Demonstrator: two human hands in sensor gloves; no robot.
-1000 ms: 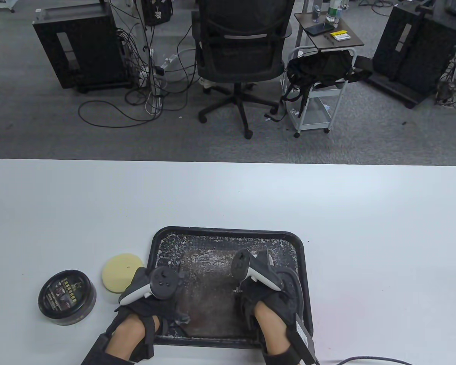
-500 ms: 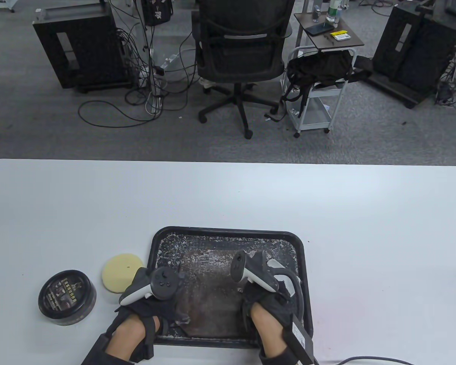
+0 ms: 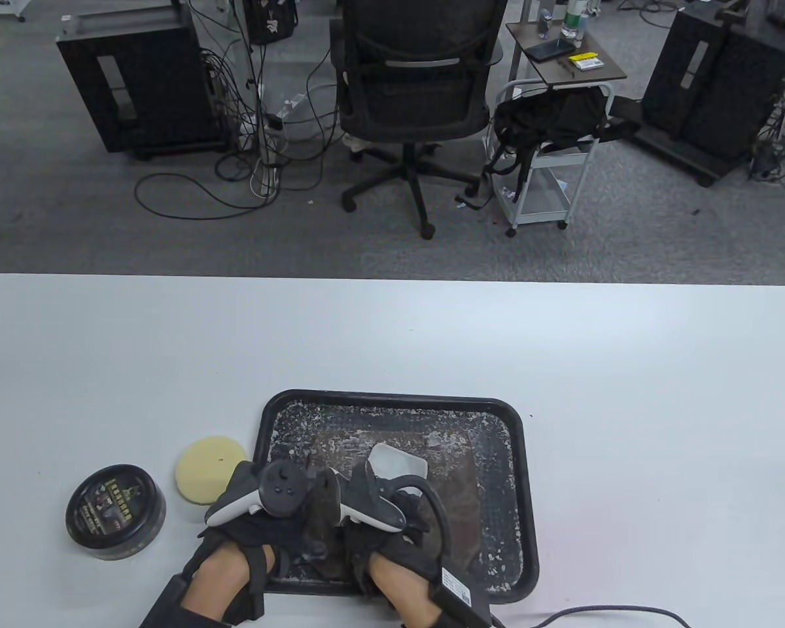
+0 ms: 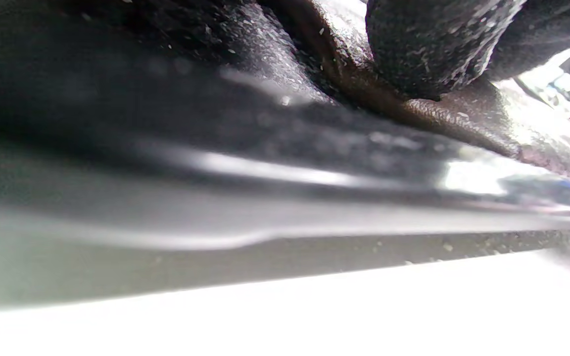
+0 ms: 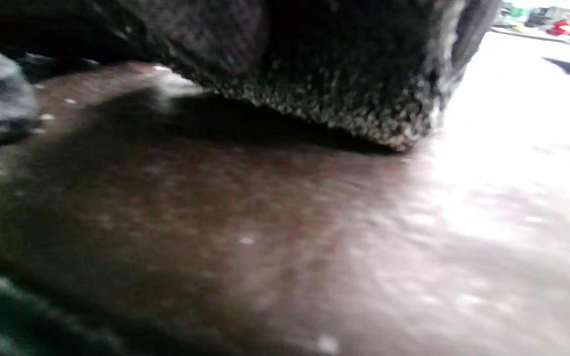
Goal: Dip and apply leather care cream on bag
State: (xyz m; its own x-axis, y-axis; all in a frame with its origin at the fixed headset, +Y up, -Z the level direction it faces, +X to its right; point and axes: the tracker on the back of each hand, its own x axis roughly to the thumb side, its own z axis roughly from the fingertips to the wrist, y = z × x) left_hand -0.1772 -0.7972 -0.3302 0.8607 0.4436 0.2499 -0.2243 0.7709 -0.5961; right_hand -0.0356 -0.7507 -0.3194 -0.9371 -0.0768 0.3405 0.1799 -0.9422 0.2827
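Now right hand (image 3: 392, 523) has slid left across bag (image 3: 454, 484); its grip seemingly flat

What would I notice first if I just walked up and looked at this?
Two gloved hands, left and right, huddle together over a brown bag in a speckled black tray at the table's near edge. Left of the tray sit a yellow sponge and a closed dark tin.
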